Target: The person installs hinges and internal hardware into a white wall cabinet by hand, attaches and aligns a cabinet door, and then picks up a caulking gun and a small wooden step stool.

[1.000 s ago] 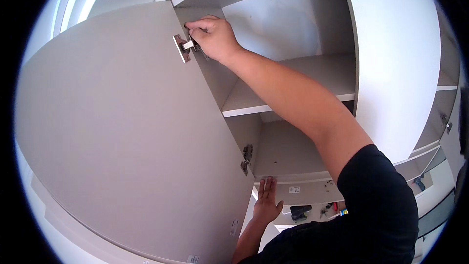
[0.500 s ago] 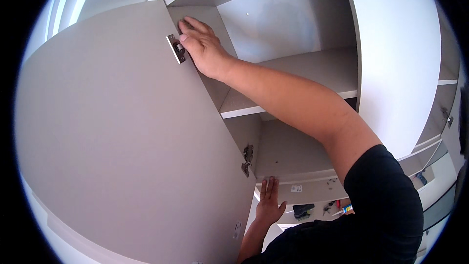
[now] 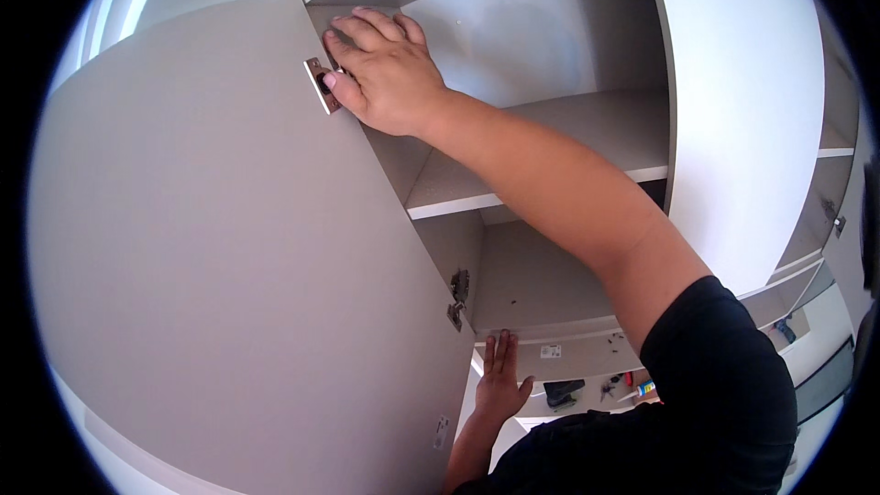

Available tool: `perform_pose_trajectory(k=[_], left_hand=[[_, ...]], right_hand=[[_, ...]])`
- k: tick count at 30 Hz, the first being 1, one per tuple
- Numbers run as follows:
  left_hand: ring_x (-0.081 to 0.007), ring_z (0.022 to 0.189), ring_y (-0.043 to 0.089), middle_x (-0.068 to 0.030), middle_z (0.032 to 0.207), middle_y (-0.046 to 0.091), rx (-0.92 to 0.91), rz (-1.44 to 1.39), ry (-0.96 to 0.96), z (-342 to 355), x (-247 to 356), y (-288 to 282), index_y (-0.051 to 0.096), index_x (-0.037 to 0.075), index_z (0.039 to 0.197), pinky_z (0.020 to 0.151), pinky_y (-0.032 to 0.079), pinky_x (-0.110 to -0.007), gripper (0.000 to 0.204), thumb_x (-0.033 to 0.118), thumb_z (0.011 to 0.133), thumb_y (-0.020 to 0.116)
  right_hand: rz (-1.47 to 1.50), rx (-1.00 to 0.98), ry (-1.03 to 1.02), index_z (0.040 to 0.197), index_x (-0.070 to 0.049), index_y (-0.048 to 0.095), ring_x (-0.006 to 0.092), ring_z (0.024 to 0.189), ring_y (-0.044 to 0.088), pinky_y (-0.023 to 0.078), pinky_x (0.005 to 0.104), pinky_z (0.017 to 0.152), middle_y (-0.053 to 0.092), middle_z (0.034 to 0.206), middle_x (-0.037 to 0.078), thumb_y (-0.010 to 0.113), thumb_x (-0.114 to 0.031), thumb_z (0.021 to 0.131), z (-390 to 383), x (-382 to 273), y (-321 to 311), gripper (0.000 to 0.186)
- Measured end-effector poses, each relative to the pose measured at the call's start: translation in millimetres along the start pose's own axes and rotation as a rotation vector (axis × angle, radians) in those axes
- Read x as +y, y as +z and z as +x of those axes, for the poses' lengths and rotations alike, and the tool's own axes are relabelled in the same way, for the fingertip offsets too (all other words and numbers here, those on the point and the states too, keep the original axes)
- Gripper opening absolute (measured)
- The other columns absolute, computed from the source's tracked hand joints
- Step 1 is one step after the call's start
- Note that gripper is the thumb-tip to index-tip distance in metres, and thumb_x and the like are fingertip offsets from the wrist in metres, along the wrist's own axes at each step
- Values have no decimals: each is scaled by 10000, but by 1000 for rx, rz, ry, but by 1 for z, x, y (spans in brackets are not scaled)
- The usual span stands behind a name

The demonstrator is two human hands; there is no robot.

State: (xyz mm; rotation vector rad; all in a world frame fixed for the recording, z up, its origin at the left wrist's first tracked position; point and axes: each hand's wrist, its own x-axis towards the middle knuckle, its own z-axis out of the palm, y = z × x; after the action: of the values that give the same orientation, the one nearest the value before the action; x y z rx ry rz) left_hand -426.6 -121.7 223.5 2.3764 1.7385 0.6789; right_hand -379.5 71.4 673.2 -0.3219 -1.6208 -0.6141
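My right hand (image 3: pixel 390 69) reaches up across the view to the upper hinge (image 3: pixel 323 85) of a large grey-beige cabinet door (image 3: pixel 220 247). Its thumb rests at the hinge, and the other fingers are spread over the cabinet's inner side wall. The hinge's arm is partly covered by that hand. My left hand (image 3: pixel 500 390) is low down, fingers upright and apart against the cabinet's bottom front edge (image 3: pixel 587 325), thumb out to the right. Beside the door's edge, a lower hinge (image 3: pixel 456 298) spans the door and the side wall. The door stands swung out to the left.
A shelf (image 3: pixel 550 142) divides the cabinet's inside. To the right stands a white panel (image 3: pixel 742 110), with another hinge (image 3: pixel 836 220) beyond it. Below the cabinet are small loose parts, a dark tool (image 3: pixel 563 394) and a sealant tube (image 3: pixel 642 391).
My right hand has turned more back-up, its fingers more spread and its thumb now at the hinge. The left hand still rests at the bottom edge. The whole view has shifted slightly.
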Motion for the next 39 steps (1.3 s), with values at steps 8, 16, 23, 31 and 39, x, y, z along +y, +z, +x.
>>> perform_pose_trajectory(k=[8, 16, 23, 31, 39], left_hand=[[-436, 1589, 58, -210, 1713, 141, 13, 33, 4, 2, 2, 1, 173, 22, 1637, 1264, 256, -503, 1000, 311, 876, 753], [-461, 1582, 47, -233, 1709, 126, -21, -5, -27, 1, 7, -6, 152, 11, 1638, 1267, 243, -504, 1010, 312, 879, 747], [-454, 1583, 50, -230, 1709, 131, 29, 32, -13, -4, 1, 5, 163, 9, 1635, 1285, 186, -494, 1002, 292, 876, 753], [-423, 1582, 119, -186, 1706, 193, 167, 80, -96, -7, 20, 13, 219, 52, 1632, 1273, 241, -473, 969, 236, 850, 761], [-392, 1578, 173, -235, 1676, 250, 262, 164, -7, 12, 15, 29, 251, 2, 1613, 1298, 142, -487, 956, 94, 812, 764]], right_hand=[[377, -104, 191, 1349, -104, 665, 323, 1480, 361, 315, 545, 1157, 509, 1524, 138, 471, -505, 1025, 7, 7, 5, 550], [472, -173, 182, 1338, -61, 674, 371, 1495, 341, 287, 507, 1211, 446, 1577, 174, 525, -547, 1021, 2, 3, -5, 599], [257, -226, 75, 1361, -22, 655, 363, 1532, 278, 235, 516, 1227, 342, 1653, 164, 499, -558, 1020, 13, 3, -23, 654], [796, 27, 387, 1299, -28, 650, 401, 1379, 478, 374, 486, 1154, 504, 1483, 217, 628, -295, 987, -128, -75, -121, 412], [690, -1583, 660, 1249, -81, 688, 337, 1217, 635, 484, 455, 1056, 679, 1293, 149, 644, -240, 974, -552, -81, -362, 321]])
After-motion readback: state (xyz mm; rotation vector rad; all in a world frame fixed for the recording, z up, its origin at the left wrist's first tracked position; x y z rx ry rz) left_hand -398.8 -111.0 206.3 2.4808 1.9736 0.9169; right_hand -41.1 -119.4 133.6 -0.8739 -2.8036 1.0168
